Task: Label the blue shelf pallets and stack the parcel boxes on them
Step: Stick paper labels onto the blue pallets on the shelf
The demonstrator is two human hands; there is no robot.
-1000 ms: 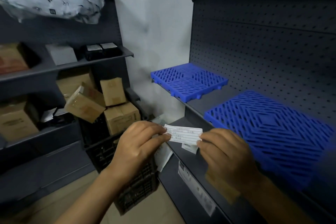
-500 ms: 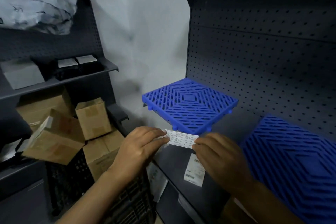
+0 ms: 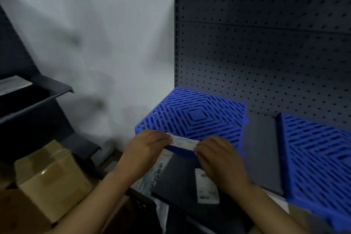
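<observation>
label (image 3: 183, 141) pinched at each end by left hand (image 3: 147, 145) and right hand (image 3: 216, 155), at the near pallet (image 3: 191, 118) front edge; keep it taut and level, press from the centre outward.

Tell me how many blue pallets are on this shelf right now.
2. One blue pallet sits at the shelf's left end, where both hands hold a white label against its front edge. A second blue pallet lies further right, cut off by the frame, so more may be hidden.
</observation>
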